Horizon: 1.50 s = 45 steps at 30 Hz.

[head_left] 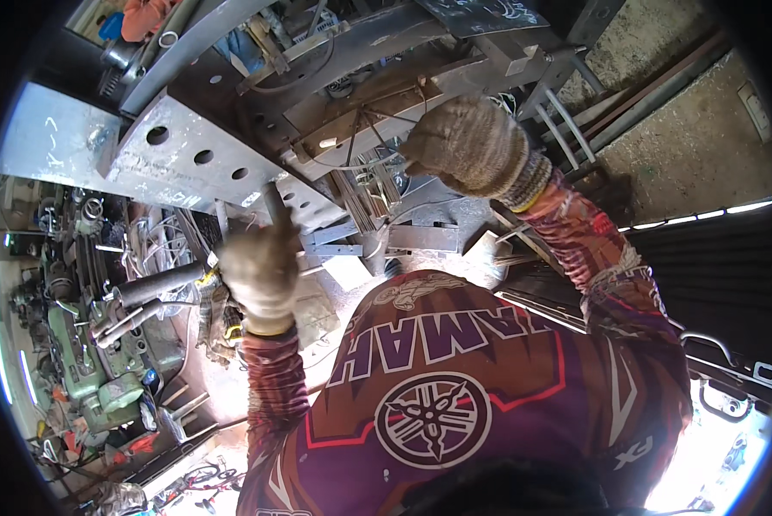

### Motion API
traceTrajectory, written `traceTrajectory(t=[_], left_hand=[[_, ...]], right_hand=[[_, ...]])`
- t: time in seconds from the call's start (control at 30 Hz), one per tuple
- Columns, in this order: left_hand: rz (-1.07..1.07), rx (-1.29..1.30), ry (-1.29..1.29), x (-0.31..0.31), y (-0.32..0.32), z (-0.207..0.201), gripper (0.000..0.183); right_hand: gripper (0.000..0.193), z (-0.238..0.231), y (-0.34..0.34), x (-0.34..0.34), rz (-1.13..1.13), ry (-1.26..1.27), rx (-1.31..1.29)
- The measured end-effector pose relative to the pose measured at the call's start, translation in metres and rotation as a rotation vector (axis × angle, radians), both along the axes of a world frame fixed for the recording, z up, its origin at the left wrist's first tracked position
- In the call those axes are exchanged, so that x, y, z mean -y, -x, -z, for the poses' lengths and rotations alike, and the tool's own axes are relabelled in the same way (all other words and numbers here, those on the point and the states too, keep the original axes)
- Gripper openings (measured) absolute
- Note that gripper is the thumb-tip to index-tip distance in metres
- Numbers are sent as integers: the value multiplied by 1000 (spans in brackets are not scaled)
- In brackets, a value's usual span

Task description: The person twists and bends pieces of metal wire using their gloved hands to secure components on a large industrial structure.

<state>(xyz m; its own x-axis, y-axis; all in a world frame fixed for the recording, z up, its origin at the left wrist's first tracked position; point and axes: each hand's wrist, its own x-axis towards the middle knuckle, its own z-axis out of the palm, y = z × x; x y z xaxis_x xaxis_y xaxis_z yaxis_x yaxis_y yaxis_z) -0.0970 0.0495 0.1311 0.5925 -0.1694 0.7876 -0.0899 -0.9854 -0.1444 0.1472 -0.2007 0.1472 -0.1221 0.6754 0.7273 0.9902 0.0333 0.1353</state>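
My left hand (261, 273), in a dirty knit glove, is closed around a dark rod (274, 199). The rod points up at a grey steel plate with round holes (179, 159). My right hand (473, 142), also gloved, is a fist held against the steel frame (377, 43), beside a rusty brown plate (364, 107). Thin wires (377, 129) cross that plate and run into the fist. The back of the glove hides what the fingers hold. A bundle of thin metal rods (364, 196) lies between my hands.
Short steel flat bars (420, 236) lie below the frame. A green machine with handles and tubes (89, 344) stands at the left. Long steel bars (635, 103) lie on the concrete floor at the right. A person in orange (145, 17) is at the top left.
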Motion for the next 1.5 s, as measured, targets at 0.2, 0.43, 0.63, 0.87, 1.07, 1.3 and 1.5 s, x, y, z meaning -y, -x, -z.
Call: traceTrajectory(t=[0.2, 0.43, 0.63, 0.87, 1.07, 1.3, 1.5], left_hand=[[-32, 294, 78, 59, -65, -103, 47], [169, -847, 545, 169, -78, 15, 65], [6, -1124, 517, 184, -70, 40, 64], [162, -828, 599, 157, -54, 57, 40], [120, -908, 585, 170, -55, 42, 36], [136, -962, 567, 176, -48, 48, 38], [122, -981, 539, 170, -42, 36, 38]], right_hand=[[22, 37, 23, 15, 48, -268, -1240], [40, 110, 35, 16, 351, -589, -2093], [35, 149, 47, 13, 247, -750, -2177], [29, 121, 69, 2, 194, -797, -2402], [25, 120, 62, 17, 99, -774, -2401], [27, 116, 68, 33, 202, -674, -2457], [25, 107, 76, 31, 214, -650, -2475]])
